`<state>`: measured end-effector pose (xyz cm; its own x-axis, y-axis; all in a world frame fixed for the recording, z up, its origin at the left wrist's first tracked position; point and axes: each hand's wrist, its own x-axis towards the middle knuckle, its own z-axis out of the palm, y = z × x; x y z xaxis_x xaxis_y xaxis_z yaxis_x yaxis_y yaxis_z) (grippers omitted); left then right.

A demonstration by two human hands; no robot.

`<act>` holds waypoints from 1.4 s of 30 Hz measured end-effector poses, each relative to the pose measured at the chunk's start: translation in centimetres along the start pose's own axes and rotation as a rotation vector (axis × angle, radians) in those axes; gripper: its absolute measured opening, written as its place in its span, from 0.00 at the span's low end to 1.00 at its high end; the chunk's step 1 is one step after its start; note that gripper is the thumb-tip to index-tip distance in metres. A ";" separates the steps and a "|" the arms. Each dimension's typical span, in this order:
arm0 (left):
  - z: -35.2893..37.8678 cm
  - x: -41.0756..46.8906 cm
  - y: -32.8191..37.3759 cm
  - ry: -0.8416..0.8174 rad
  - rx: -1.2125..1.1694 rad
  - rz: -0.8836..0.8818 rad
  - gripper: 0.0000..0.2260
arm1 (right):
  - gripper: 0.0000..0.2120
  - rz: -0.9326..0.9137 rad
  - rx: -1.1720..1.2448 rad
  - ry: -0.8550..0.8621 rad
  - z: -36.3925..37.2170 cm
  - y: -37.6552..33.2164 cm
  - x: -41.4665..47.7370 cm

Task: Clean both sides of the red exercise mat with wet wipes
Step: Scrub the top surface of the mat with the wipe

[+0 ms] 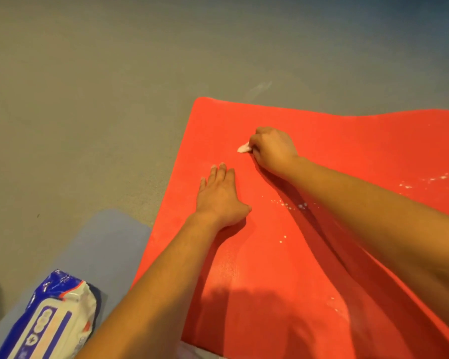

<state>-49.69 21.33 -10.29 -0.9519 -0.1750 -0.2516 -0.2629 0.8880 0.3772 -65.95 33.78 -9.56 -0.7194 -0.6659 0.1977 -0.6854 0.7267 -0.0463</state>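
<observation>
The red exercise mat (pixel 270 281) lay spread on the grey floor (pixel 88 99) and filled the right and lower part of the view, with one rounded corner at the top left. Its surface was matte and finely grained. It did not lie quite flat: a soft ridge ran along beneath the right forearm and cast a darker band. Small white flecks (pixel 290 206) dotted the mat near that ridge and further right.

The left grip (pixel 219 194) lay palm down on the mat, its fingers straight and together. The right grip (pixel 272 147), a little beyond it, was curled round a crumpled white wet wipe (pixel 244 148), whose end stuck out to the left and touched the mat.

At the lower left, off the mat, a soft blue and white pack of wipes (pixel 52 320) with a glossy wrinkled wrapper sat on a pale blue-grey sheet (pixel 109 242) of unclear material.
</observation>
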 end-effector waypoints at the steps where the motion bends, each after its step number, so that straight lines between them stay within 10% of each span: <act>1: -0.1 0.0 -0.1 -0.008 -0.009 0.007 0.49 | 0.10 0.055 -0.003 -0.005 0.2 -0.2 0.5; 6: -0.8 0.2 -0.9 -0.050 -0.030 0.041 0.45 | 0.19 0.064 0.071 0.027 -0.5 -2.6 -3.2; 16: -0.6 0.1 -0.8 0.020 -0.010 0.084 0.34 | 0.08 -0.363 0.184 -0.129 -2.4 -3.0 -12.7; 24: -0.6 -0.3 -1.1 0.041 -0.013 0.090 0.33 | 0.04 -0.012 0.130 0.018 -1.1 -3.2 -8.7; 34: -1.3 -0.2 -0.4 -0.025 0.004 0.087 0.29 | 0.10 -0.301 0.191 -0.078 -3.0 -5.6 -16.5; 42: -0.9 -0.6 -0.4 0.047 -0.038 0.098 0.24 | 0.10 0.066 0.123 -0.006 -1.4 -5.2 -11.2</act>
<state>-49.20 20.74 -9.52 -0.9794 -0.1086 -0.1703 -0.1732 0.8853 0.4315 -54.17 37.70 -10.11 -0.7639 -0.6185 0.1841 -0.6448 0.7432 -0.1787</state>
